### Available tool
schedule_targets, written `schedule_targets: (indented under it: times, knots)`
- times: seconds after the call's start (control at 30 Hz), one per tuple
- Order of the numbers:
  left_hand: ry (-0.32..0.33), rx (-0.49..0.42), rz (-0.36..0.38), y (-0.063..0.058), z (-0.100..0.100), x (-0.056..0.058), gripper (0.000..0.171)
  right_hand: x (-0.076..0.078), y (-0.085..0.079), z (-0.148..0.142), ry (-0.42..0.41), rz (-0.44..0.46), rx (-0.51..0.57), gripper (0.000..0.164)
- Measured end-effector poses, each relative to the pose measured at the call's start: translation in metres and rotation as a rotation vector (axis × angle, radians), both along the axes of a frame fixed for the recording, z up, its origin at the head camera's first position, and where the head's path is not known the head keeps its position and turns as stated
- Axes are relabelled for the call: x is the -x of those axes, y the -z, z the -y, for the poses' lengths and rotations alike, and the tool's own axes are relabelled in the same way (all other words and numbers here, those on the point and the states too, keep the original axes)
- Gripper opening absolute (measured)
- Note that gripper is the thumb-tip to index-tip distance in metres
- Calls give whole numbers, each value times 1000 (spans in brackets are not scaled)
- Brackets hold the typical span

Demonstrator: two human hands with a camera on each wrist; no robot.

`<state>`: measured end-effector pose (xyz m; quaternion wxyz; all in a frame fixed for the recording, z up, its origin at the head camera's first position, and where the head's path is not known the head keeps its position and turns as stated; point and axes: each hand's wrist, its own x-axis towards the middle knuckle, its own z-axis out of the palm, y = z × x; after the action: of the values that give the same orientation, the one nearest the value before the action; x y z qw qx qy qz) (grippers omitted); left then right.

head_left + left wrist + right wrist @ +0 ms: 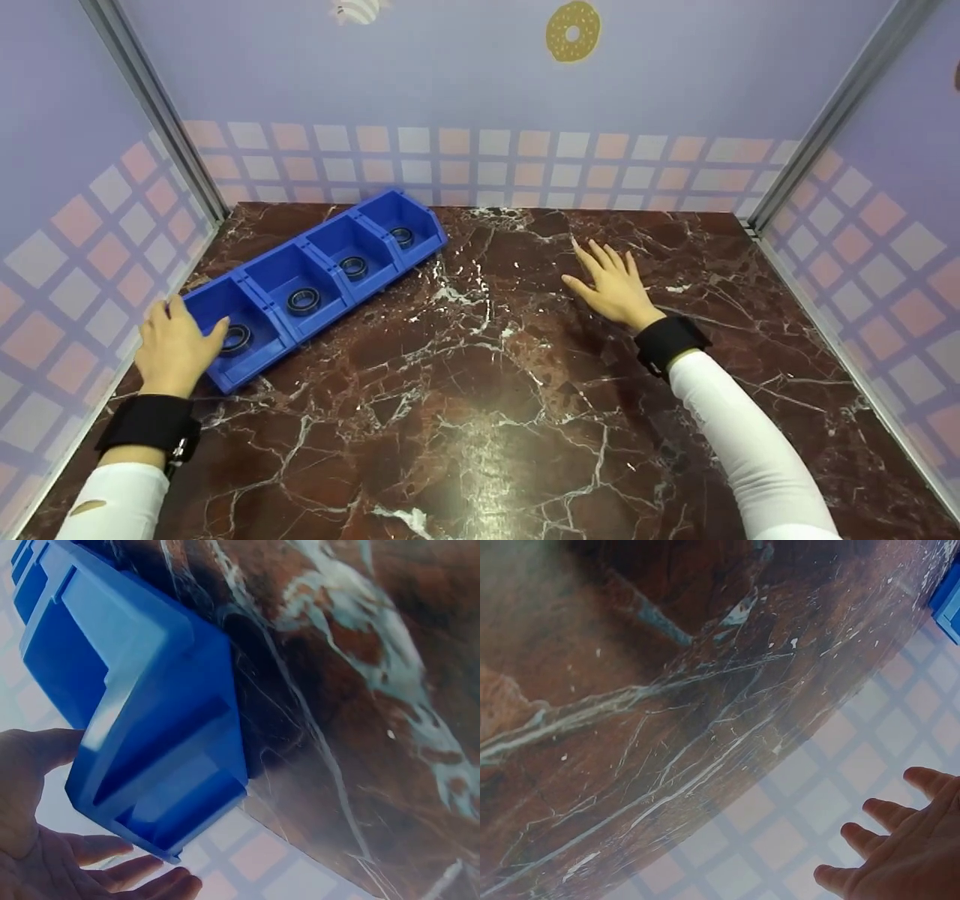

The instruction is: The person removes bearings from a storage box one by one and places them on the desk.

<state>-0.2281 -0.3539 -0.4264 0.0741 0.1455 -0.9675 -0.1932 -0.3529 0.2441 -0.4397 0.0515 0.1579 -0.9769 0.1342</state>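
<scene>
A blue row of joined storage bins lies slantwise on the left part of the table. Each compartment holds one dark ring-shaped bearing: the near bearing, a second bearing, a third bearing and the far bearing. My left hand grips the near end of the row, thumb over the rim and fingers behind it. In the left wrist view, the end wall of the bins stands between thumb and fingers. My right hand hovers with spread fingers over the table's right side, holding nothing.
The table has a dark red, white-veined marble surface. Purple walls with a checked band enclose it at the back and both sides. Metal posts stand in the back corners.
</scene>
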Motion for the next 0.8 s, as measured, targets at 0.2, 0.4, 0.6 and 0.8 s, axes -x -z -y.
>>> schedule_targets:
  times: [0.2, 0.4, 0.6, 0.8]
  knots:
    - [-19, -7, 10, 2, 7, -11, 94, 0, 3, 1, -1, 2, -3, 74]
    - [-44, -33, 24, 4, 10, -18, 89, 0, 4, 3, -9, 8, -6, 73]
    - [-61, -47, 2, 6, 11, -22, 59, -1, 3, 3, -20, 26, -1, 72]
    - [-53, -36, 17, 4, 11, -23, 54, -1, 3, 2, -21, 22, 1, 73]
